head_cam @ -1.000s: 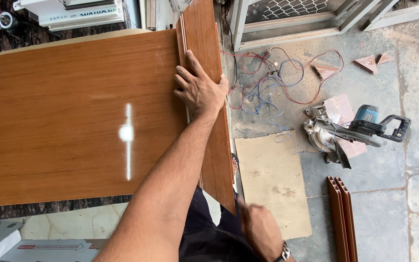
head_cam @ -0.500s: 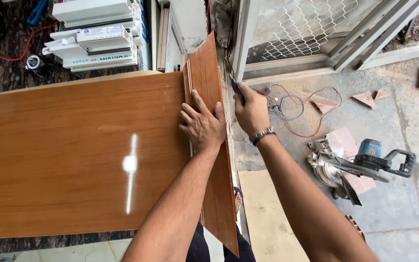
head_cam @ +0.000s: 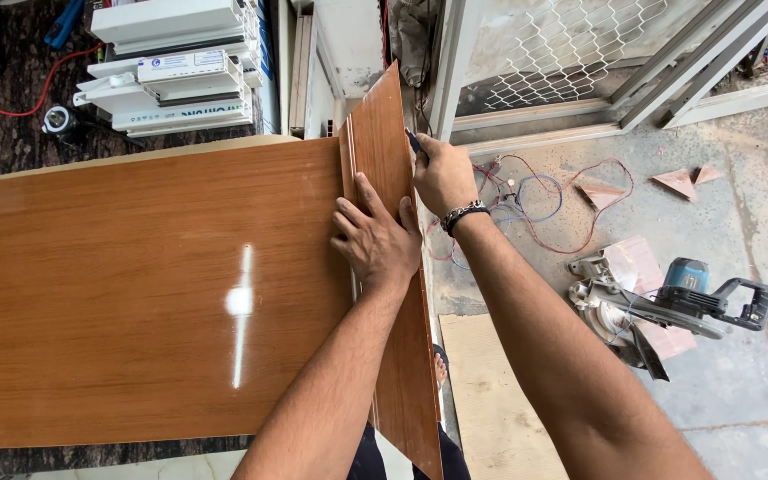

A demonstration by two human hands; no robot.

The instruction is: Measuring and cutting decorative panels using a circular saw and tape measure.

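pressing flat on the narrow wood strip (head_cam: 397, 267) with the left hand (head_cam: 375, 240), fingers spread wide, palm down, just where the strip meets the right edge of the big wood panel (head_cam: 144, 284). right hand (head_cam: 442, 173) now up at the strip's far right edge, closed around a small dark tool (head_cam: 412, 140), tip touching or just beside the edge; cannot tell which. half a second ago already there; one second ago down near the body, low in view. so: tool hand brought up to the edge, left hand kept on as a clamp throughout. reads as marking or trimming along the strip's edge, judged only from the grip.

strip tilted, overlapping the panel's right end, running from far to near.

around: circular saw (head_cam: 668, 302) on the concrete floor to the right, well apart from both hands. loose wires (head_cam: 535, 200) on the floor just right of the right wrist. pale board (head_cam: 491, 400) lying near, under the right forearm. white frame sections (head_cam: 171, 62) stacked far left. small wood offcuts (head_cam: 677, 182) far right.

nothing between tool and edge; wires closest to the arm.
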